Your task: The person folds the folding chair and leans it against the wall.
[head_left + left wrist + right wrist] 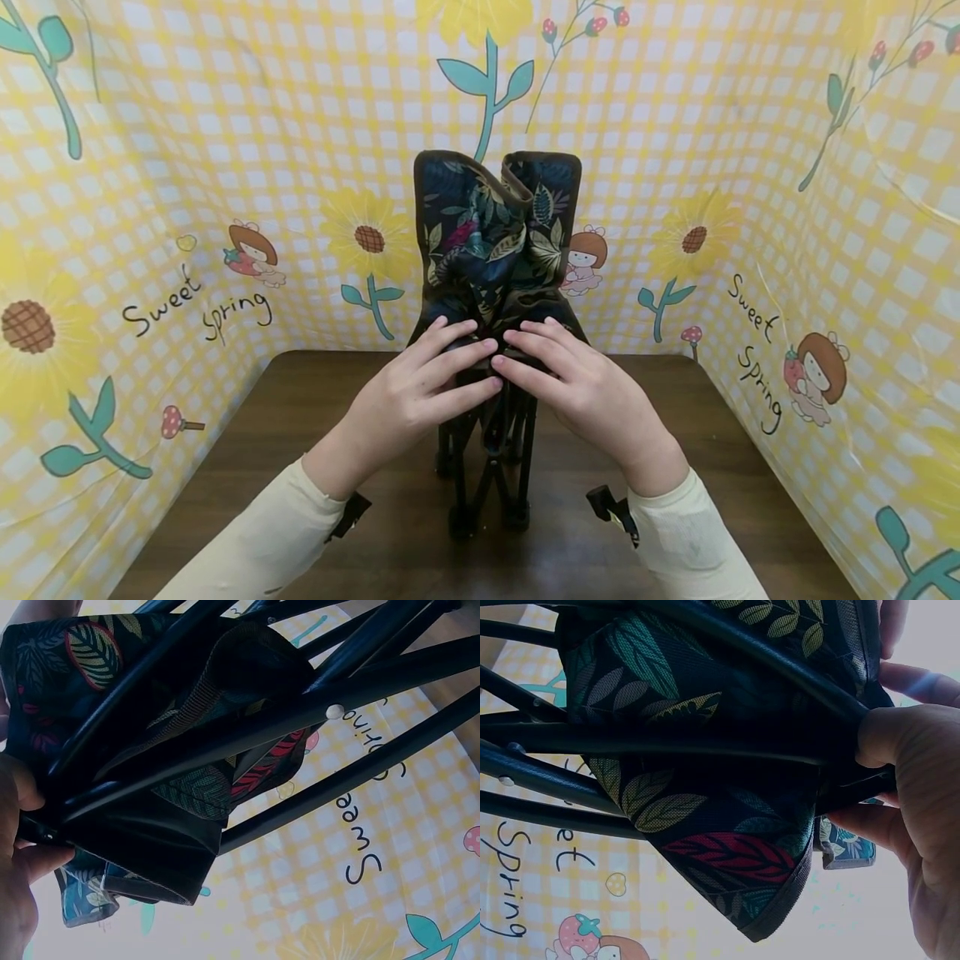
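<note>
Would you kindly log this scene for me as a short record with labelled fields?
Setting: dark wooden table inside a yellow checked backdrop printed with sunflowers and "Sweet Spring".
Main item: folding chair, black frame with dark leaf-print fabric, folded narrow and standing upright on the table.
Left hand: fingers laid over the front of the seat fabric, thumb curled round the frame in the left wrist view.
Right hand: mirrors it, thumb and fingers wrapped round the frame bars.
Hands: fingertips nearly meet at the middle.
Sleeves: cream, both arms.
</note>
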`<state>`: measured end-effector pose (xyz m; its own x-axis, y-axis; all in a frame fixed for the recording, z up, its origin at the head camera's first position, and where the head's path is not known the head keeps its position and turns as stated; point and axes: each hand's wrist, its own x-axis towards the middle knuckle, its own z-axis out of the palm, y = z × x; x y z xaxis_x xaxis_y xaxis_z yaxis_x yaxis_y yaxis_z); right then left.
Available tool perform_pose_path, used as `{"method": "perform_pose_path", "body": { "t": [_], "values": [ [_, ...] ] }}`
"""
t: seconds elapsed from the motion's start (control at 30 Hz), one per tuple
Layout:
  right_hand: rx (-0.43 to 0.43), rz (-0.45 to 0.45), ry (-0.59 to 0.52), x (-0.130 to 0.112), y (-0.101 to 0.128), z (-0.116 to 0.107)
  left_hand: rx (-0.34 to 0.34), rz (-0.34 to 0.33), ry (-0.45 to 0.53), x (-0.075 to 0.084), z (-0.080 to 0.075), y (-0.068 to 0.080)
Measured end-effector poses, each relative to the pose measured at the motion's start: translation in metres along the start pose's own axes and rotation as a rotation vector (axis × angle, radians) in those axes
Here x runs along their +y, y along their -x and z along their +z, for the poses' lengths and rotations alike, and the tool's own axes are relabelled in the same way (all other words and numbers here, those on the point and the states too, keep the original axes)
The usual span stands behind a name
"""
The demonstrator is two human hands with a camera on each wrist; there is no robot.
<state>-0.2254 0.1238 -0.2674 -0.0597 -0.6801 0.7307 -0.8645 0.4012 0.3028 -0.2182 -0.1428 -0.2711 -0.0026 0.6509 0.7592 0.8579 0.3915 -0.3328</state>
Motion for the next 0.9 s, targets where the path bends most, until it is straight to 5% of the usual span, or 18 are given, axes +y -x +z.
{"method": "perform_pose_path", "body": {
  "t": [0.9],
  "values": [
    [-0.005, 0.021, -0.053, 0.0007, 0.0007, 0.0000, 0.006, -0.025, 0.069, -0.0009, -0.0056, 0.0016]
  ]
}}
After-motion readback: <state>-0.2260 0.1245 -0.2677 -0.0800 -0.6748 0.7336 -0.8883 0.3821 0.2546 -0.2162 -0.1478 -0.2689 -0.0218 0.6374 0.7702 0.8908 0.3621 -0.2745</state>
